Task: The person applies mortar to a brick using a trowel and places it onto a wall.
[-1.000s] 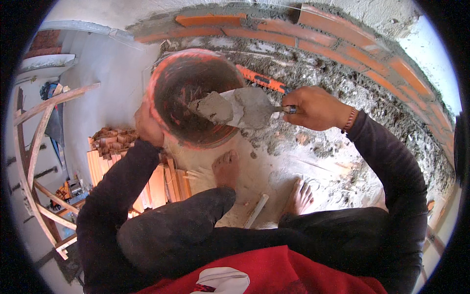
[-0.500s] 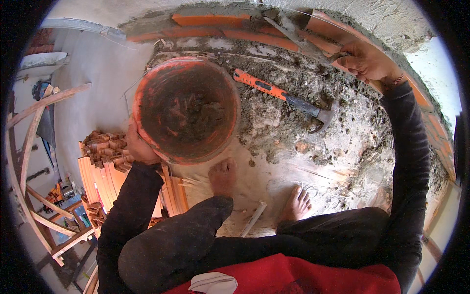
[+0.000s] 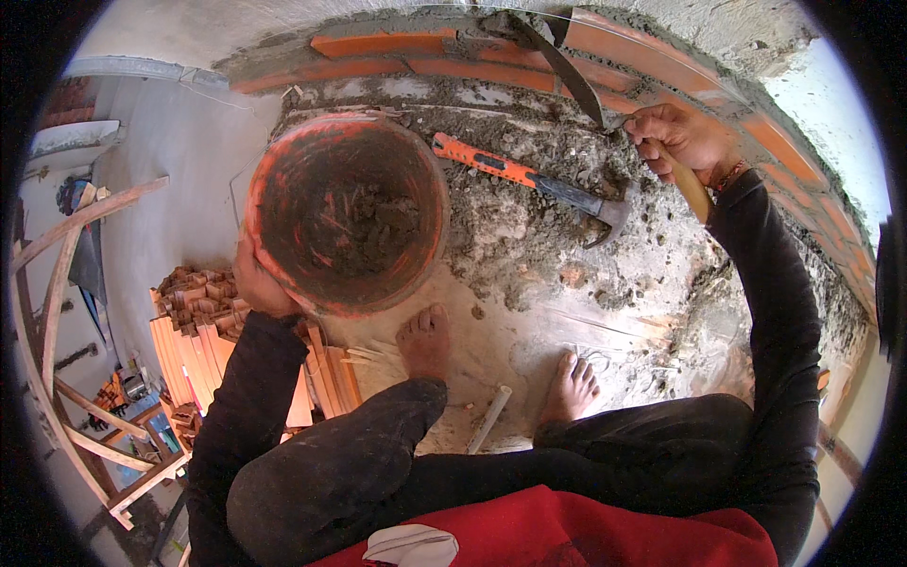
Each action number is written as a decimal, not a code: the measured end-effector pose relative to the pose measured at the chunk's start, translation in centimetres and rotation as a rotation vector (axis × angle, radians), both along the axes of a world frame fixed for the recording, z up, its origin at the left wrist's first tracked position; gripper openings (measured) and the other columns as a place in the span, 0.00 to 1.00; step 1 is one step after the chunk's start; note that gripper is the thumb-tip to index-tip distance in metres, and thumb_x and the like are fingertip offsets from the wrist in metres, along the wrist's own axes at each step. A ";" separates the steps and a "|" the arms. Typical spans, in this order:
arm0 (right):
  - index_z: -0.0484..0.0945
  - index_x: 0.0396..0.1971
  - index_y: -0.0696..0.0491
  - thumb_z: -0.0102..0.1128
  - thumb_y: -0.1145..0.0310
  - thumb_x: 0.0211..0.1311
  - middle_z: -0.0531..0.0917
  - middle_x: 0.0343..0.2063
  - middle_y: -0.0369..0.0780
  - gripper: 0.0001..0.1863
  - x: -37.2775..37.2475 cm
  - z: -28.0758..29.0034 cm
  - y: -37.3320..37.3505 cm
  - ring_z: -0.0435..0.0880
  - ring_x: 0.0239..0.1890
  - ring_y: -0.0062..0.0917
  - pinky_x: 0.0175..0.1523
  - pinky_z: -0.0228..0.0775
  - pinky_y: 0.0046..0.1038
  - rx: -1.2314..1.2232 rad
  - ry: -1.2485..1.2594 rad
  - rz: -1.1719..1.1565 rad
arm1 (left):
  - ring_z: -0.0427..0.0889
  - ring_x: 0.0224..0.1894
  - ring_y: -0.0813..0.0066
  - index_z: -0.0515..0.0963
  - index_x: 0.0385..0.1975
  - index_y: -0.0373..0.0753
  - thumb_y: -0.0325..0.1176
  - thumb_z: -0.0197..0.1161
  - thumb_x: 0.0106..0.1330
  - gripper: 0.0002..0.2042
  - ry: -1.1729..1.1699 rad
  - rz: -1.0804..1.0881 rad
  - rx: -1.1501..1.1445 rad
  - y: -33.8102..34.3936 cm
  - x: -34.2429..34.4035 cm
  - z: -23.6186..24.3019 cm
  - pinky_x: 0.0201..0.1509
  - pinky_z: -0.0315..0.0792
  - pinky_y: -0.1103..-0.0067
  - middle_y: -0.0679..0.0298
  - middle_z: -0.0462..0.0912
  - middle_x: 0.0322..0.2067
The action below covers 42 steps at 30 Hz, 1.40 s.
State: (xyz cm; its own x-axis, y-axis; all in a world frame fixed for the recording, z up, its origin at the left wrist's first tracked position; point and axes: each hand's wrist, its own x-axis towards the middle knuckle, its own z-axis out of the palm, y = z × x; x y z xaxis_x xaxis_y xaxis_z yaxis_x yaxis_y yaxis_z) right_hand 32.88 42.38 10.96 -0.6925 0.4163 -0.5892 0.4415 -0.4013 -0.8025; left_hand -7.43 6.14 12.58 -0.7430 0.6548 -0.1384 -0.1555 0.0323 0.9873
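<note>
My left hand [image 3: 262, 280] grips the lower left rim of an orange bucket [image 3: 416, 293], whose inside is smeared with grey mortar [image 3: 389, 222]. In my right hand [image 3: 682, 142] is the wooden handle of a trowel [image 3: 564, 68]. Its dark blade reaches up and left over the low brick course [image 3: 652, 57], and the tip is beside wet mortar at the gap between bricks. A claw hammer [image 3: 529, 178] with an orange and black grip lies on the mortar-strewn floor between the bucket and my right hand.
Stacked orange bricks or tiles [image 3: 203, 340] stand left of my left forearm. A wooden frame [image 3: 57, 283] leans farther left. My bare feet [image 3: 570, 386] are on the floor, with a short pale stick [image 3: 489, 419] between them. A thin string [image 3: 472, 8] runs along the wall.
The trowel has turned in my right hand, so its blade shows edge-on and its handle is now visible. My view has shifted slightly; the bucket stays held.
</note>
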 end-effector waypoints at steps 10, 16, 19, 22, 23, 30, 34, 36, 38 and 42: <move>0.74 0.31 0.51 0.56 0.61 0.68 0.71 0.15 0.28 0.10 1.0 -1.5 -1.3 0.69 0.11 0.13 0.15 0.64 0.19 0.050 0.010 -0.028 | 0.77 0.54 0.67 0.68 0.60 0.30 0.43 0.37 0.77 0.24 0.025 0.044 -0.006 0.2 0.4 0.1 0.57 0.72 0.72 0.56 0.76 0.55; 0.73 0.30 0.51 0.55 0.63 0.68 0.71 0.16 0.29 0.09 0.5 -2.7 -5.3 0.70 0.13 0.15 0.16 0.64 0.21 -0.068 0.092 -0.201 | 0.77 0.54 0.67 0.68 0.60 0.30 0.43 0.37 0.77 0.24 0.126 0.010 -0.034 -0.9 -1.0 -1.0 0.58 0.72 0.72 0.57 0.76 0.55; 0.72 0.26 0.50 0.57 0.62 0.68 0.71 0.15 0.29 0.12 0.3 -4.1 -6.2 0.69 0.13 0.15 0.17 0.64 0.20 -0.014 0.105 -0.226 | 0.77 0.53 0.67 0.70 0.59 0.29 0.41 0.36 0.77 0.23 -0.013 0.070 0.065 0.0 0.1 -1.0 0.57 0.72 0.73 0.56 0.77 0.54; 0.75 0.30 0.54 0.57 0.60 0.68 0.74 0.16 0.31 0.12 -0.2 -4.9 -7.2 0.72 0.15 0.15 0.20 0.66 0.22 0.285 -0.036 -0.183 | 0.77 0.53 0.68 0.72 0.57 0.29 0.39 0.36 0.77 0.23 0.052 0.113 -0.033 -1.3 -1.3 -1.5 0.58 0.71 0.74 0.56 0.77 0.53; 0.78 0.36 0.56 0.58 0.59 0.67 0.76 0.17 0.32 0.14 -0.1 -5.1 -7.5 0.74 0.17 0.17 0.23 0.68 0.24 0.424 -0.140 -0.167 | 0.77 0.53 0.68 0.72 0.57 0.28 0.39 0.35 0.77 0.23 0.097 0.089 -0.010 -1.2 -1.1 -1.5 0.58 0.70 0.74 0.56 0.78 0.52; 0.80 0.37 0.64 0.62 0.59 0.63 0.82 0.23 0.52 0.19 0.1 -3.8 -8.1 0.84 0.25 0.40 0.32 0.73 0.37 1.060 -0.324 -0.054 | 0.78 0.51 0.69 0.72 0.55 0.27 0.40 0.35 0.77 0.23 0.160 0.051 0.021 -0.3 -0.6 -1.5 0.56 0.71 0.75 0.57 0.79 0.51; 0.79 0.32 0.66 0.63 0.59 0.61 0.80 0.22 0.54 0.20 0.4 -1.4 -6.6 0.83 0.25 0.42 0.33 0.72 0.39 1.091 -0.292 0.041 | 0.78 0.50 0.71 0.72 0.55 0.27 0.39 0.37 0.77 0.23 0.114 0.045 0.045 -0.2 -1.1 -1.6 0.55 0.72 0.76 0.57 0.79 0.51; 0.77 0.28 0.60 0.60 0.58 0.65 0.76 0.16 0.41 0.18 0.5 0.2 -5.9 0.77 0.18 0.28 0.25 0.69 0.31 0.805 -0.249 0.055 | 0.78 0.49 0.71 0.72 0.55 0.27 0.40 0.38 0.77 0.23 0.092 0.048 0.011 0.4 -0.5 -0.7 0.55 0.72 0.76 0.57 0.79 0.51; 0.75 0.28 0.55 0.58 0.60 0.68 0.72 0.14 0.32 0.14 0.3 2.7 -5.5 0.72 0.14 0.17 0.20 0.65 0.23 0.307 -0.253 0.036 | 0.78 0.49 0.71 0.72 0.55 0.27 0.40 0.39 0.77 0.23 0.139 0.015 -0.026 0.5 -0.5 -0.4 0.55 0.72 0.76 0.57 0.79 0.51; 0.73 0.25 0.50 0.54 0.54 0.70 0.70 0.15 0.29 0.17 1.5 1.3 -3.3 0.69 0.13 0.14 0.17 0.62 0.21 -0.022 -0.035 -0.043 | 0.78 0.50 0.71 0.71 0.56 0.25 0.39 0.39 0.77 0.23 0.164 -0.014 -0.034 1.8 0.1 -0.4 0.55 0.71 0.76 0.56 0.78 0.52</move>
State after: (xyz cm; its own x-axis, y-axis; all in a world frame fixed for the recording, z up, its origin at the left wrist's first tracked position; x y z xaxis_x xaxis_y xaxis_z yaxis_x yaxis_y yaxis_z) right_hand 34.34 39.12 12.26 -0.6532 0.4313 -0.6223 0.4513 -0.4381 -0.7774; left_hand -7.31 7.92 12.17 -0.7482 0.6624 -0.0388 0.0081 0.0676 0.9977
